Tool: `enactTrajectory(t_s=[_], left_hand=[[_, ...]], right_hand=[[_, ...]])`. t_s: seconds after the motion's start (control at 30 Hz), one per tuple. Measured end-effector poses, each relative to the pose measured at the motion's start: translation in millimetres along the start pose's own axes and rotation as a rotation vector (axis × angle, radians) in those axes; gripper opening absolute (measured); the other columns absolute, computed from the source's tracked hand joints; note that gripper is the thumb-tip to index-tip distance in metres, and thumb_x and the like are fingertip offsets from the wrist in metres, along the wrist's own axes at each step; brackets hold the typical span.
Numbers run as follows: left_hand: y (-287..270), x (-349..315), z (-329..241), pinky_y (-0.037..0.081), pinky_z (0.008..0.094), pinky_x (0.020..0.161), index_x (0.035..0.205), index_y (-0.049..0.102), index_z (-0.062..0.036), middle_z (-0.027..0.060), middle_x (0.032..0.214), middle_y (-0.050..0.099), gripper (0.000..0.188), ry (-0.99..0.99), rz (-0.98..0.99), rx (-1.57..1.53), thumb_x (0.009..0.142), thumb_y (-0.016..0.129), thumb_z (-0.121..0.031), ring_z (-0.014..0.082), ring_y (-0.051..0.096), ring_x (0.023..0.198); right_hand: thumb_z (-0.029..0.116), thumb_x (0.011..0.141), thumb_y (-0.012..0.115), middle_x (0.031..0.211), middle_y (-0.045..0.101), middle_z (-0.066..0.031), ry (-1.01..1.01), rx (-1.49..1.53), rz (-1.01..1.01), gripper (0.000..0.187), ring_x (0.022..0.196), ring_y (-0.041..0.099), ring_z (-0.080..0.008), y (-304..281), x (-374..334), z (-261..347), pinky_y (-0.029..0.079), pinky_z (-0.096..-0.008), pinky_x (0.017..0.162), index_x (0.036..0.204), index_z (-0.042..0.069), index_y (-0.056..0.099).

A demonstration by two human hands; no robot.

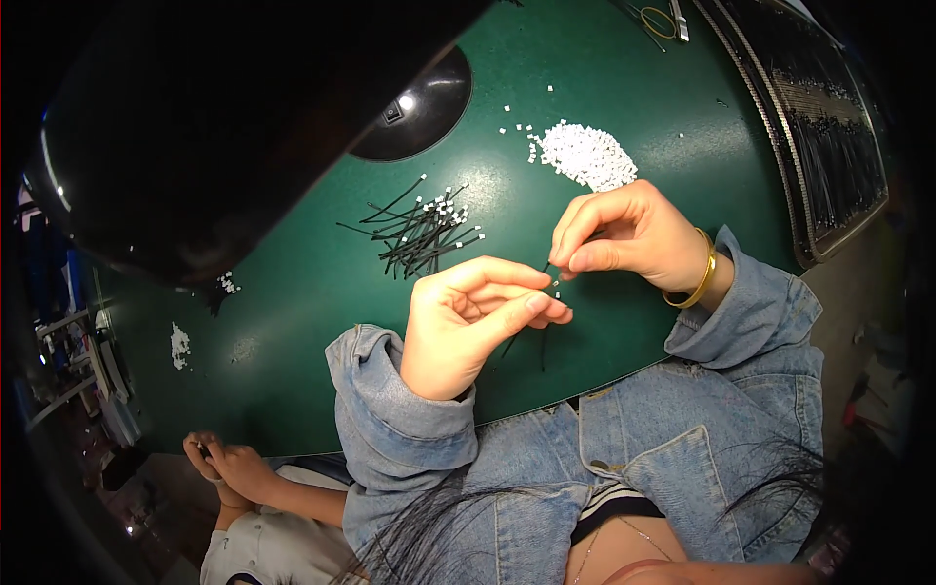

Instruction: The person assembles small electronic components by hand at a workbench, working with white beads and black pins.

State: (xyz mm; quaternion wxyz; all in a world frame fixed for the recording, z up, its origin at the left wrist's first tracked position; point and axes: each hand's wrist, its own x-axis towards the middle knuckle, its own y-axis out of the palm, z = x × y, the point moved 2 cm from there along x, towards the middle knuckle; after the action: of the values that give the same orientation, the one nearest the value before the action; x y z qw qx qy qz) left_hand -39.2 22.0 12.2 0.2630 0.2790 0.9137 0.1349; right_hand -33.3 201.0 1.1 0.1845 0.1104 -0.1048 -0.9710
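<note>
Over the green table, my two hands meet fingertip to fingertip. My left hand [468, 317] is closed in a pinch, with a tiny white connector [557, 283] at its fingertips. Thin black wires [543, 351] show below these fingers; whether they are held or lie on the table is hard to tell. Thumb and forefinger of my right hand [619, 234] are pressed together on a thin black wire [547, 264], mostly hidden by the fingers. Left of my hands lies a bundle of short black wires [414, 234], several tipped with white connectors.
Loose white connectors [590, 156] are heaped beyond my right hand. A tray of black wires [824, 127] stands at the right. A round black base [429, 107] and a big dark object [195, 127] occupy the upper left. Another person's hands [229, 468] are at the lower left.
</note>
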Motion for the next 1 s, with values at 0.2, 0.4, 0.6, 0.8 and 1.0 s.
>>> enactTrajectory(t_s=[0.2, 0.4, 0.6, 0.8, 1.0], left_hand=[[5.0, -0.6, 5.8, 0.052, 0.0293, 0.063, 0.084, 0.055, 0.0071, 0.0170, 0.078, 0.062, 0.008, 0.117, -0.029, 0.000, 0.078, 0.055, 0.004, 0.0238, 0.063, 0.071], [4.1, -0.5, 7.5, 0.050, 0.0274, 0.060, 0.082, 0.055, 0.0070, 0.0148, 0.076, 0.061, 0.005, 0.174, -0.047, 0.147, 0.077, 0.055, 0.004, 0.0204, 0.061, 0.065], [5.8, 0.8, 6.5, 0.049, 0.0262, 0.057, 0.080, 0.055, 0.0064, 0.0118, 0.072, 0.059, 0.004, 0.162, -0.037, 0.138, 0.077, 0.055, 0.004, 0.0174, 0.059, 0.061], [4.4, 0.2, 6.5, 0.049, 0.0258, 0.056, 0.078, 0.055, 0.0059, 0.0108, 0.071, 0.059, 0.003, 0.134, -0.044, 0.140, 0.078, 0.055, 0.003, 0.0165, 0.059, 0.060], [4.2, -0.2, 7.0, 0.049, 0.0263, 0.057, 0.079, 0.055, 0.0056, 0.0105, 0.072, 0.058, 0.003, 0.154, -0.006, 0.153, 0.078, 0.054, 0.002, 0.0166, 0.058, 0.060]], right_hand=[[0.006, 0.078, 0.060, 0.079, 0.062, -0.0069, 0.157, 0.216, 0.067, 0.013, 0.071, 0.058, -0.0100, 6.0, -4.2, -4.3, 0.047, -0.0210, 0.068, 0.088, -0.003, 0.061], [0.002, 0.075, 0.061, 0.079, 0.061, -0.0086, 0.112, 0.147, 0.030, 0.009, 0.071, 0.058, -0.0118, 6.4, -4.4, 0.6, 0.047, -0.0221, 0.067, 0.083, -0.002, 0.062], [0.000, 0.073, 0.063, 0.078, 0.061, -0.0084, 0.078, 0.106, 0.015, 0.007, 0.072, 0.058, -0.0125, 5.3, -4.3, -0.1, 0.046, -0.0228, 0.067, 0.079, -0.002, 0.063], [-0.002, 0.070, 0.064, 0.077, 0.061, -0.0086, -0.027, -0.092, -0.006, 0.007, 0.072, 0.058, -0.0129, 7.8, -7.0, 7.5, 0.045, -0.0225, 0.066, 0.077, -0.001, 0.064], [-0.004, 0.069, 0.064, 0.077, 0.062, -0.0086, -0.200, -0.366, -0.006, 0.008, 0.073, 0.059, -0.0130, 8.1, -9.6, 12.9, 0.045, -0.0222, 0.066, 0.076, 0.000, 0.065]])
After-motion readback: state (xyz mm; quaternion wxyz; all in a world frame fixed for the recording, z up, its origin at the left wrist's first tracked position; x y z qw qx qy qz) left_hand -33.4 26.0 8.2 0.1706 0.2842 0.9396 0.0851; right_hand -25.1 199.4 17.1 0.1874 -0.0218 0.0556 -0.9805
